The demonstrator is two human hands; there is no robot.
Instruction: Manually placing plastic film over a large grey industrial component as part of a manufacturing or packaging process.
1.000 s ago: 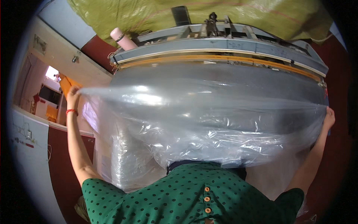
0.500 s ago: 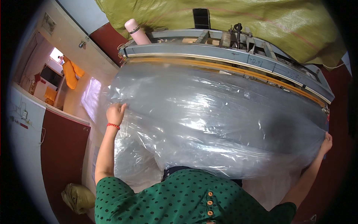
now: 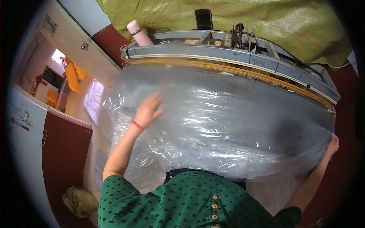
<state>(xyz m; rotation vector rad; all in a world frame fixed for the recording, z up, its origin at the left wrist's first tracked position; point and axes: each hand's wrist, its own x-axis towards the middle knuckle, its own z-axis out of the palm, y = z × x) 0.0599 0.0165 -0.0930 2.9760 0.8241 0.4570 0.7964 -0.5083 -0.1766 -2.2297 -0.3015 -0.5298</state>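
A wide sheet of clear plastic film (image 3: pixel 213 121) lies spread over the dark work surface in front of me, glossy and creased, its near part hanging against my body. Above the left part of the film is my left hand (image 3: pixel 149 109), with a red bead bracelet at the wrist, its fingers stretched out and nothing in them. I cannot tell whether its fingertips touch the film. At the far right corner my right hand (image 3: pixel 333 144) is closed on the film's edge, pulling a fan of creases toward it.
Behind the film runs a grey metal frame (image 3: pixel 190 50) with orange strips (image 3: pixel 197 65) along its front. A pink bottle (image 3: pixel 140 34) and a dark phone-like slab (image 3: pixel 203 19) stand at the back. A door (image 3: pixel 78 38) is at left, and a tied bag (image 3: pixel 79 201) lies low left.
My left hand has let go of the film's left edge and moved right and slightly up over the sheet, its fingers opening. My right hand keeps its hold in nearly the same place.
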